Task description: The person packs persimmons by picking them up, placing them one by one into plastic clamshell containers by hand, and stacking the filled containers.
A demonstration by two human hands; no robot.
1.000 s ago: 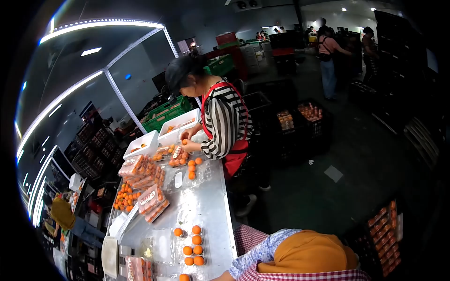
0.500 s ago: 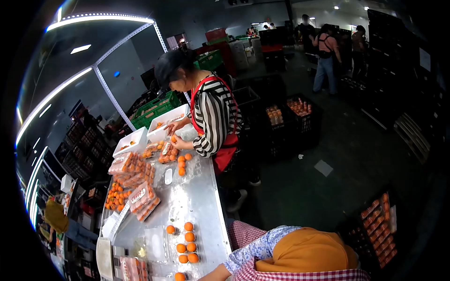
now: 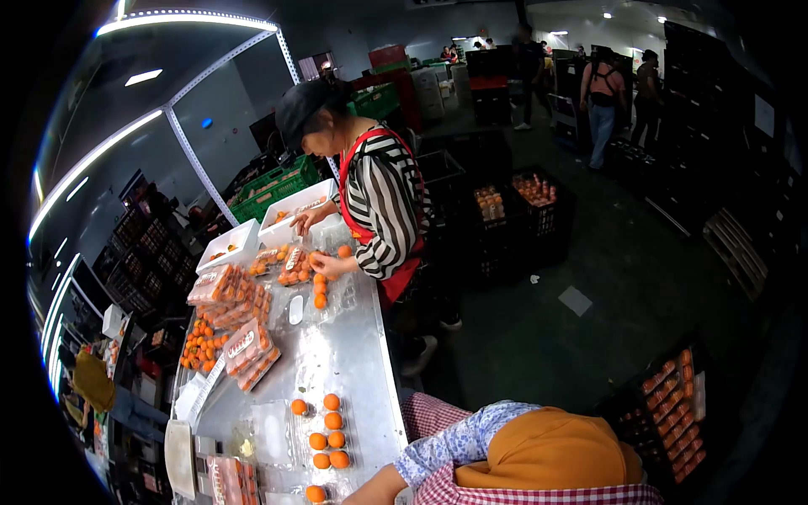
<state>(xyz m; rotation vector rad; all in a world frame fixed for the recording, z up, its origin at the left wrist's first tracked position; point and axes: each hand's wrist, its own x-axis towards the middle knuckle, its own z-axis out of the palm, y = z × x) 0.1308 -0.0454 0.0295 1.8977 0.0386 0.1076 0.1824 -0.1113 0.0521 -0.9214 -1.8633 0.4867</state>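
Only the wrist and back edge of my right hand (image 3: 377,488) show at the bottom edge, below a floral sleeve (image 3: 454,438). Its fingers lie outside the picture, so what it touches is hidden. My left hand is out of view. Nearest to the right hand is a clear plastic tray (image 3: 350,425) on the metal table (image 3: 353,353), with several round orange fruits (image 3: 333,421) in its cells. One more orange fruit (image 3: 316,494) sits closer to the bottom edge. A filled clear pack (image 3: 227,480) lies at lower left.
Across the table a co-worker in a striped shirt (image 3: 379,194) handles fruit over another tray. Filled packs (image 3: 251,349) are stacked beside loose fruit (image 3: 200,345). White boxes (image 3: 240,244) stand behind. Dark crates (image 3: 497,244) of packs are on the floor, and another crate (image 3: 673,421) is at lower right.
The whole view has shifted slightly. The co-worker's nearer hand has come down over the tray beside the fruits. In the background, people have moved. My right wrist keeps about the same place.
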